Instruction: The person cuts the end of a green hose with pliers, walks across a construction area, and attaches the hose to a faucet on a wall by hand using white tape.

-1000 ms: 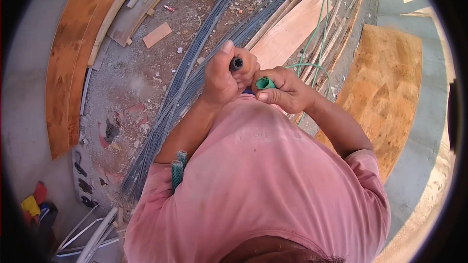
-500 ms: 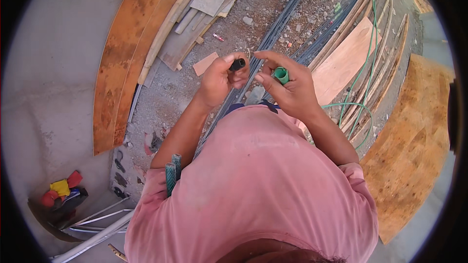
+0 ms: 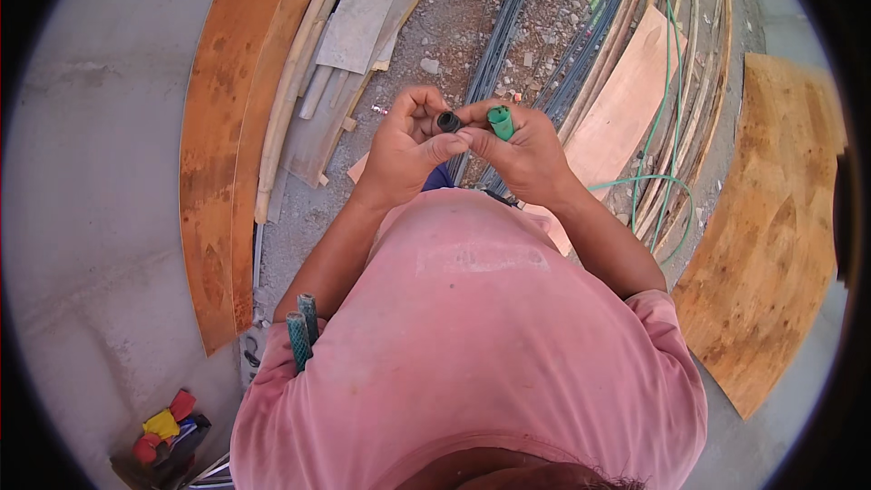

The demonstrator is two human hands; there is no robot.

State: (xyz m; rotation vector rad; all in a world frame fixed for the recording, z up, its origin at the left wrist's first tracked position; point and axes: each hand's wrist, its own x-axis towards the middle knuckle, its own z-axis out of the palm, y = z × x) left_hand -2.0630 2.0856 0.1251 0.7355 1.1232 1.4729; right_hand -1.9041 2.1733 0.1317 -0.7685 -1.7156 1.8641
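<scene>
In front of my chest both hands meet fingertip to fingertip. My left hand point(image 3: 399, 156) is closed around a short black tube-shaped piece point(image 3: 448, 122), whose open end faces up. The fingertips of my right hand point(image 3: 537, 161) pinch in against the side of that piece. A green rolled or tube-shaped thing point(image 3: 501, 123), with a ragged open rim, sits in the curl of my right hand between thumb and fingers. Just where the fingertips meet, they hide whatever may lie between them. Two green textured handles point(image 3: 299, 336) stick up beside my left upper arm.
Orange-brown boards point(image 3: 218, 145) and timber poles point(image 3: 290, 82) lie at the left. Dark steel bars point(image 3: 508, 27) run across rubble. Farther right are a pale plank point(image 3: 626, 82), a green hose point(image 3: 676, 91) and plywood point(image 3: 771, 218). Colourful items point(image 3: 163, 425) sit lower left.
My right hand has moved left to meet the left hand at the black piece. The green thing travelled with it. The whole view has shifted a little.
</scene>
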